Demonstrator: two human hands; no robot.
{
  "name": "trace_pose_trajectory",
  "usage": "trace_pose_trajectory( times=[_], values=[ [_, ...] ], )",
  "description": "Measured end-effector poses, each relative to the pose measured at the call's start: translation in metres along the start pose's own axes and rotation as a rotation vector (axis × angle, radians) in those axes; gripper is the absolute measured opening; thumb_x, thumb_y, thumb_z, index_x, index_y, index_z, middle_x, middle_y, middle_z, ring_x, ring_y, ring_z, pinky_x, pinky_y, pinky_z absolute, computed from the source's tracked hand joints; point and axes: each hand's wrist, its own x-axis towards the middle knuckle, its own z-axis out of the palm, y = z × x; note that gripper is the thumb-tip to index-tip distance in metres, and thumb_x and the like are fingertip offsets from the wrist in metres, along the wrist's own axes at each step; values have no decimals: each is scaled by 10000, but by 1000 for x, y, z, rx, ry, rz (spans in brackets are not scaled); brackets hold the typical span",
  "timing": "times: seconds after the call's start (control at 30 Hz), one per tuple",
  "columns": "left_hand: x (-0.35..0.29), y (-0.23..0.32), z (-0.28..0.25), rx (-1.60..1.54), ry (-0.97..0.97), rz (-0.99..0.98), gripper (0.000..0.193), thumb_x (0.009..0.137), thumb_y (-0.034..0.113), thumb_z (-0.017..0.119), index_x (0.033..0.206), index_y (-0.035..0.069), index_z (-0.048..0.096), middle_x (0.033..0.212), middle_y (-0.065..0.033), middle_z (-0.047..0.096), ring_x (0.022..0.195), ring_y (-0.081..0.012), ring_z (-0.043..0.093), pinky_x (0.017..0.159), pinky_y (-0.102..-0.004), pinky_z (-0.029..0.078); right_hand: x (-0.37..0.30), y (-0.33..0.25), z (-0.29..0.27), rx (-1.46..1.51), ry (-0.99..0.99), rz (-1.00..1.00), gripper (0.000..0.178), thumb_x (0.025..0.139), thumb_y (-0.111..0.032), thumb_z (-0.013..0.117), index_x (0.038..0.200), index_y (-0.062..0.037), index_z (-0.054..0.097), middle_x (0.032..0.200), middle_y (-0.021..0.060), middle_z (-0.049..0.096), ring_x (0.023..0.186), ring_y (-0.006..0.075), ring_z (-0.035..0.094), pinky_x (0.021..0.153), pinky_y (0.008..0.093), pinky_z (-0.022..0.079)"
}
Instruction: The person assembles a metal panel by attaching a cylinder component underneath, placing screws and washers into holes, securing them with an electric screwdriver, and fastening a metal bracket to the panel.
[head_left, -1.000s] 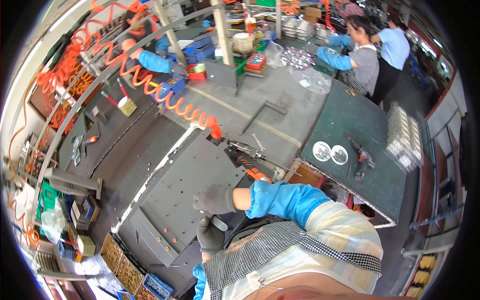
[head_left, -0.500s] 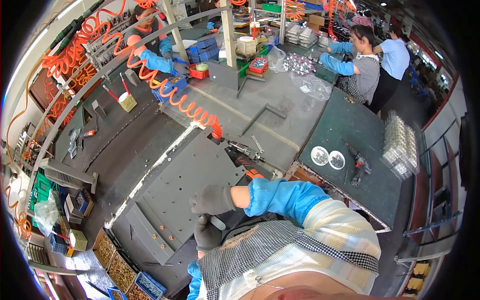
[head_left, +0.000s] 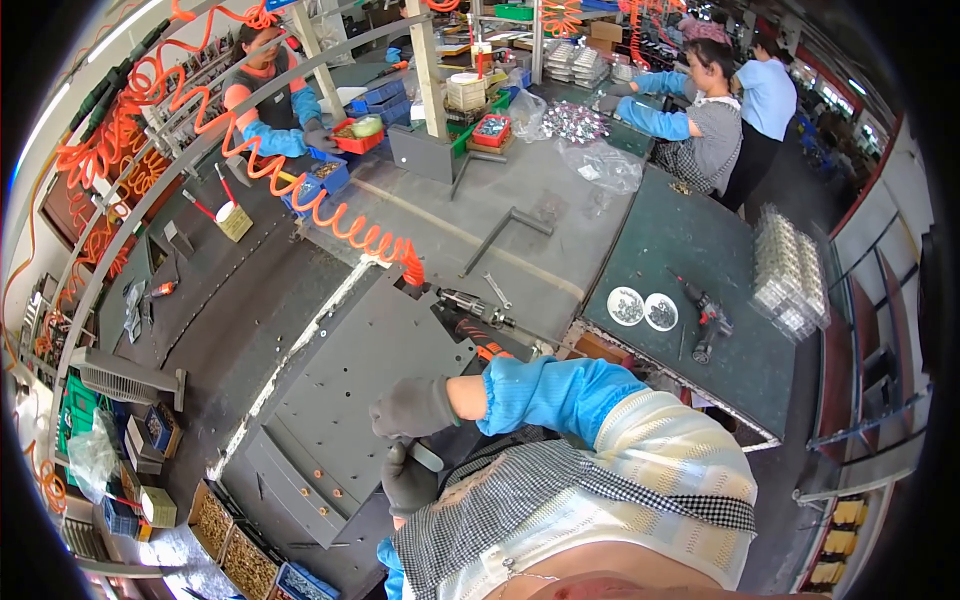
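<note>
A dark grey metal panel [head_left: 345,370] with holes and short studs lies in front of me. Along its lower-left edge runs a raised strip [head_left: 290,490] carrying several brass-coloured nuts [head_left: 308,490]. My right hand [head_left: 412,408], in a grey glove, is curled over the panel's near edge with its fingers closed. Just below it, my left hand [head_left: 407,484], gloved alike, is closed too and close to the right fingertips. Beside the left hand shows a pale, round-ended flat piece [head_left: 427,457]; whether the hand grips it is unclear. Whatever the fingers hold is hidden.
A power driver [head_left: 475,305] on an orange coiled hose [head_left: 375,240] lies beyond the panel, near a wrench [head_left: 497,291]. White bowls [head_left: 626,306] and a cordless drill [head_left: 706,315] rest on the right table. Fastener bins [head_left: 250,560] stand lower left. Co-workers sit across.
The whole view has shifted slightly left. Both my hands stay close together at the panel's near edge, with only a small shift. The co-worker at the far left has hands near the red bin.
</note>
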Motion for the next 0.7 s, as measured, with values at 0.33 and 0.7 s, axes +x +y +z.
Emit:
trace_pose_trajectory(
  times=[0.33,0.7],
  values=[
    [-1,0,11,71,13,-4,417,1017,267,571,1335,-1,598,1351,-115,654,1240,-272,610,1121,-461,437,-6,13,4,-39,18,1,145,873,-248,690,936,-117,683,977,80,677,862,298,711,698,443,579],
    [17,11,-43,-30,82,-3,409,979,203,666,1325,-9,609,1388,-129,632,1248,-259,597,1101,-435,476,11,14,12,-151,-90,-69,252,911,-351,701,1005,-119,726,995,95,732,909,322,735,731,471,595]
  ],
)
